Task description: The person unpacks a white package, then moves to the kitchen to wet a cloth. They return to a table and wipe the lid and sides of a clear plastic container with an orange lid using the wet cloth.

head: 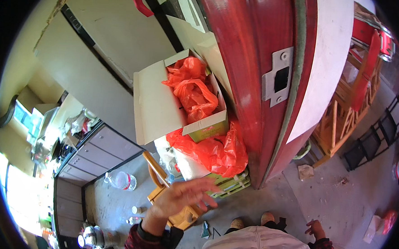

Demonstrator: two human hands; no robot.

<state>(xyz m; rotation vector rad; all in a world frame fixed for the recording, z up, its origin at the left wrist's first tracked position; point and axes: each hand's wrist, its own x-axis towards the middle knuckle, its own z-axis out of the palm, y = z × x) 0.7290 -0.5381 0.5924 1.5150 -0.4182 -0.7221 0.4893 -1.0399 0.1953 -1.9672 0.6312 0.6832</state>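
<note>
My left hand (187, 196) is raised over a small wooden stool (184, 218), its fingers apart and nothing in it. Just beyond the fingertips are a red plastic bag (215, 152) and a green crate (233, 185). On top stands a cardboard box (160, 102) with its lid flap folded out to the left. Crumpled red plastic bags (196, 94) fill the box. My right hand (316, 228) hangs low at the right, away from any object, fingers loosely spread and seemingly empty.
A dark red door frame (246, 76) with a metal strike plate (277, 77) rises beside the box. A large clear water bottle (122, 180) lies on the floor near kitchen cabinets (100, 149). Wooden furniture (341, 121) and a black metal rack (371, 140) stand beyond the doorway.
</note>
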